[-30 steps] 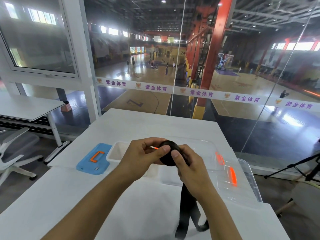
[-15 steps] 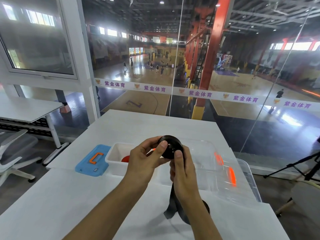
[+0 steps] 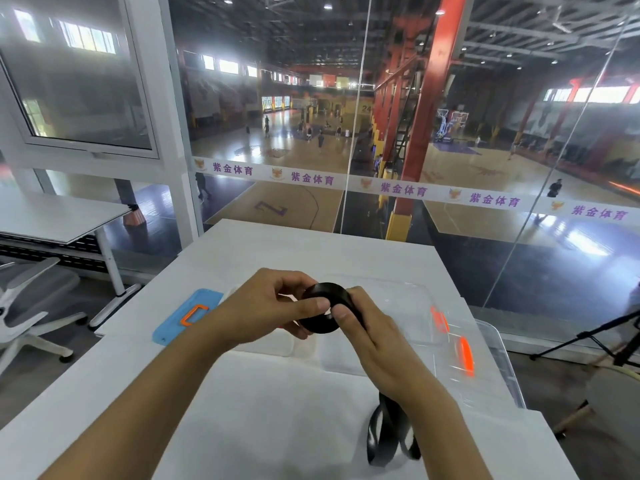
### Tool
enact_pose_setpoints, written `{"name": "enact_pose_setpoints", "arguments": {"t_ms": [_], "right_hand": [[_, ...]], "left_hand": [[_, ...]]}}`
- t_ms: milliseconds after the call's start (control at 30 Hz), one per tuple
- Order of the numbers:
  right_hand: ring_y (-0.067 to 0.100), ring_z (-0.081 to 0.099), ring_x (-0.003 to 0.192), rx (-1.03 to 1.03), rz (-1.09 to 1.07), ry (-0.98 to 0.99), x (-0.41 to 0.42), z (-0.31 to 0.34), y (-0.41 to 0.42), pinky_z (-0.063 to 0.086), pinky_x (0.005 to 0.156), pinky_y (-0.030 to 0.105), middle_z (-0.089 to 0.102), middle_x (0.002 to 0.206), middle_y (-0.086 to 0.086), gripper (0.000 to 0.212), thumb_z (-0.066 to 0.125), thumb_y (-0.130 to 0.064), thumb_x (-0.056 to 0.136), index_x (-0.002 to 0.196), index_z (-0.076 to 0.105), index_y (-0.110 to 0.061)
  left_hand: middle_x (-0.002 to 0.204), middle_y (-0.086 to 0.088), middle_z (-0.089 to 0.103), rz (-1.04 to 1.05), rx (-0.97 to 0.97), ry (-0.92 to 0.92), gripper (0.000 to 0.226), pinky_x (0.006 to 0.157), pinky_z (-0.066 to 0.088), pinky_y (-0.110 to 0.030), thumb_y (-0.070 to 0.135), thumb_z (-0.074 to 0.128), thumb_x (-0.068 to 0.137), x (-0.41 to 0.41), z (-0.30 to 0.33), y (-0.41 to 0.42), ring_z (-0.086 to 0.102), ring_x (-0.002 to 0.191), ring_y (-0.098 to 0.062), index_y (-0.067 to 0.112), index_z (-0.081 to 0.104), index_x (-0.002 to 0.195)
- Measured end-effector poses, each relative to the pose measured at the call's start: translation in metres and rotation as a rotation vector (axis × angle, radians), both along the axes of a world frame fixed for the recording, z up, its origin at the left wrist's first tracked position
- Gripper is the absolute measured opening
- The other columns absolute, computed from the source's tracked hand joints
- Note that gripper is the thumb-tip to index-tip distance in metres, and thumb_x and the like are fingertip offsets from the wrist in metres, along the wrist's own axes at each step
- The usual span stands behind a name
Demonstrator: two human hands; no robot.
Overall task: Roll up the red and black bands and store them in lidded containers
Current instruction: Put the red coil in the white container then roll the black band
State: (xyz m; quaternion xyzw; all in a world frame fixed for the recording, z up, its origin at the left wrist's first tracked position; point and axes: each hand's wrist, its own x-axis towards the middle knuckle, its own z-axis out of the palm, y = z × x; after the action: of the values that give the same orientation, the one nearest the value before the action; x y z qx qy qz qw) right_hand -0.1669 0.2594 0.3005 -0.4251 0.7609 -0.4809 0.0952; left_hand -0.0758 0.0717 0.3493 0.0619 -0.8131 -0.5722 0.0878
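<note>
One black band, part-rolled, held above the white table; left hand and right hand both pinch the coil, fingers closed on it; loose tail trails to the table; two clear containers behind; one blue lid left of them.

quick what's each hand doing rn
Left hand: closed on the black band roll.
Right hand: closed on the same roll, thumb on top.

On the white table there are two bare hands, one black stretchy band, one flat blue plastic lid and two see-through plastic boxes.
</note>
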Motion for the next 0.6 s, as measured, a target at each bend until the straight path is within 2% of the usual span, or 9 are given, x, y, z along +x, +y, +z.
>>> {"name": "enact_pose_setpoints", "arguments": {"t_ms": [100, 167, 200, 267, 333, 400, 467, 600], "right_hand": [[0.019, 0.055, 0.076, -0.020, 0.001, 0.011, 0.001, 0.006, -0.001, 0.048, 0.072, 0.047, 0.061, 0.087, 0.000, 0.034, 0.037, -0.067, 0.097, 0.108, 0.052, -0.038], [0.018, 0.059, 0.078, -0.070, -0.021, 0.005, 0.000, 0.006, -0.003, 0.051, 0.073, 0.046, 0.064, 0.090, -0.001, 0.034, 0.039, -0.067, 0.097, 0.108, 0.053, -0.038], [0.018, 0.060, 0.081, -0.089, -0.035, -0.002, 0.000, 0.005, -0.005, 0.052, 0.074, 0.044, 0.065, 0.092, -0.002, 0.034, 0.039, -0.067, 0.097, 0.109, 0.054, -0.038], [0.016, 0.062, 0.082, -0.123, -0.064, -0.019, -0.001, 0.003, -0.006, 0.052, 0.074, 0.038, 0.067, 0.093, -0.007, 0.035, 0.041, -0.065, 0.097, 0.109, 0.056, -0.036], [0.012, 0.061, 0.078, -0.153, -0.084, -0.045, -0.001, 0.001, -0.006, 0.051, 0.070, 0.032, 0.067, 0.091, -0.010, 0.036, 0.042, -0.063, 0.098, 0.111, 0.058, -0.033], [0.008, 0.056, 0.067, -0.181, -0.099, -0.081, 0.000, -0.004, -0.006, 0.046, 0.061, 0.028, 0.065, 0.082, -0.014, 0.034, 0.041, -0.061, 0.099, 0.112, 0.057, -0.033], [0.003, 0.050, 0.060, -0.221, -0.124, -0.111, 0.004, -0.011, -0.010, 0.042, 0.060, 0.024, 0.061, 0.074, -0.019, 0.031, 0.041, -0.059, 0.099, 0.111, 0.056, -0.035], [0.002, 0.059, 0.071, -0.366, -0.205, -0.171, 0.017, -0.021, -0.024, 0.049, 0.069, 0.023, 0.065, 0.082, -0.021, 0.029, 0.039, -0.055, 0.100, 0.112, 0.057, -0.035]], "left_hand": [[0.098, -0.001, 0.079, 0.041, -0.039, 0.014, 0.024, 0.089, 0.061, -0.051, 0.027, 0.075, 0.086, -0.001, 0.002, -0.001, 0.078, 0.087, -0.025, 0.022, 0.075, 0.109], [0.100, -0.003, 0.079, 0.073, 0.012, 0.066, 0.027, 0.091, 0.059, -0.054, 0.026, 0.076, 0.086, -0.002, -0.004, 0.002, 0.078, 0.089, -0.026, 0.021, 0.075, 0.112], [0.101, -0.004, 0.079, 0.089, 0.056, 0.096, 0.028, 0.089, 0.060, -0.052, 0.024, 0.075, 0.086, -0.002, -0.007, 0.005, 0.078, 0.090, -0.027, 0.019, 0.075, 0.113], [0.102, -0.010, 0.079, 0.126, 0.177, 0.153, 0.027, 0.077, 0.064, -0.037, 0.014, 0.074, 0.087, -0.003, -0.013, 0.014, 0.077, 0.089, -0.028, 0.013, 0.075, 0.114], [0.104, -0.014, 0.078, 0.159, 0.289, 0.194, 0.027, 0.072, 0.062, -0.026, 0.012, 0.073, 0.086, -0.004, -0.019, 0.022, 0.078, 0.090, -0.028, 0.010, 0.074, 0.113], [0.105, -0.012, 0.079, 0.192, 0.396, 0.208, 0.030, 0.074, 0.062, -0.026, 0.021, 0.074, 0.081, -0.005, -0.024, 0.029, 0.078, 0.093, -0.027, 0.014, 0.075, 0.111], [0.106, -0.009, 0.079, 0.218, 0.517, 0.219, 0.032, 0.076, 0.062, -0.027, 0.026, 0.072, 0.079, -0.007, -0.028, 0.035, 0.077, 0.097, -0.026, 0.017, 0.074, 0.110], [0.109, -0.007, 0.079, 0.248, 0.661, 0.236, 0.037, 0.088, 0.061, -0.034, 0.033, 0.069, 0.082, -0.013, -0.037, 0.052, 0.076, 0.101, -0.025, 0.017, 0.074, 0.115]]}}
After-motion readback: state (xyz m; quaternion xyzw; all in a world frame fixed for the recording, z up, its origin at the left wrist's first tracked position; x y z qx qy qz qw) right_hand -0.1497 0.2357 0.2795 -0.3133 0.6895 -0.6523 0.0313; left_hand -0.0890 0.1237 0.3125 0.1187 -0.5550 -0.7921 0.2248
